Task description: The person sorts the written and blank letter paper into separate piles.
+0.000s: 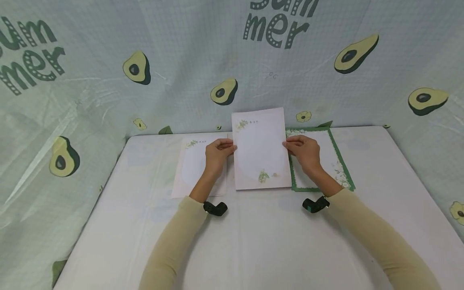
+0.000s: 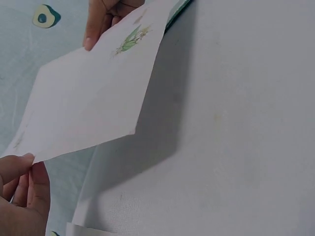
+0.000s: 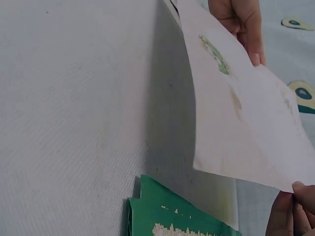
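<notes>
A pale pink sheet of paper (image 1: 259, 149) with green floral prints near its top left and bottom is held up over the table. My left hand (image 1: 219, 155) pinches its left edge between thumb and fingers. On the opposite edge, my right hand (image 1: 306, 153) pinches it the same way. Both wrist views show the sheet (image 2: 93, 103) raised, its lower edge casting a shadow on the table. Under the left hand lies a similar pink sheet (image 1: 190, 169). Beneath the right hand are green-bordered sheets (image 1: 322, 141), stacked slightly askew.
A white cloth covers the table (image 1: 268, 237). Behind it hangs a pale curtain (image 1: 181, 60) with avocado prints and lettering. Each wrist wears a black camera, one on the left (image 1: 215, 208) and one on the right (image 1: 315, 204).
</notes>
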Demonstrator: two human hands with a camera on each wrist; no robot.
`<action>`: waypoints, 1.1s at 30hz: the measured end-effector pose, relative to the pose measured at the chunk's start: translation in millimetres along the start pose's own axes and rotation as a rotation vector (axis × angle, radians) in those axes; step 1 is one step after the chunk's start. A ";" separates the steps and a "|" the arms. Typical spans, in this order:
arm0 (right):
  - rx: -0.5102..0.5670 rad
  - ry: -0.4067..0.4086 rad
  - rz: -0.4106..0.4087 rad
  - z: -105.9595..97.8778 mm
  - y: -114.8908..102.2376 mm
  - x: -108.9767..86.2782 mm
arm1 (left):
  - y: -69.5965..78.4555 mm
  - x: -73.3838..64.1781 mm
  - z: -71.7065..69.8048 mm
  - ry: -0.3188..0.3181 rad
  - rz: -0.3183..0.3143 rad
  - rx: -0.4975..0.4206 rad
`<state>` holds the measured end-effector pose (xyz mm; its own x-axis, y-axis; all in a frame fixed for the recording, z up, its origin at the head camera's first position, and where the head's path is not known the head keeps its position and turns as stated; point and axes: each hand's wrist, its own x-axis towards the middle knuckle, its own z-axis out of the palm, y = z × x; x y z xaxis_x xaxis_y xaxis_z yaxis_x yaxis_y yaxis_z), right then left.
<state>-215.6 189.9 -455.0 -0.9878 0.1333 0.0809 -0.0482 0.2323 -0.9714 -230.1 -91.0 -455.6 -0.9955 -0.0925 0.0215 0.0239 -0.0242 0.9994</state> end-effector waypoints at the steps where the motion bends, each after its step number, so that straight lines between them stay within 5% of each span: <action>1: 0.009 0.014 0.001 0.7 -0.9 -0.1 | 0.5 0.3 0.5 0.005 0.001 -0.004; 8: 0.096 0.046 -0.005 2.5 -6.7 -0.2 | 3.4 2.4 2.1 0.029 0.015 -0.029; 15: 0.163 -0.064 0.017 -1.5 -9.1 -0.8 | 4.1 1.3 2.7 0.064 0.015 0.004; 21: 0.177 -0.129 0.020 -4.8 -9.2 -0.6 | 5.5 2.3 2.1 0.071 0.027 0.003; 33: 0.152 -0.114 0.028 -6.2 -5.2 -1.1 | 4.5 1.5 -2.7 0.046 0.026 -0.028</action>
<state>-213.4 194.6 -448.6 -0.9990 0.0253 0.0358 -0.0337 0.0804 -0.9962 -231.2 -93.9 -451.1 -0.9892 -0.1395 0.0453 0.0526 -0.0487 0.9974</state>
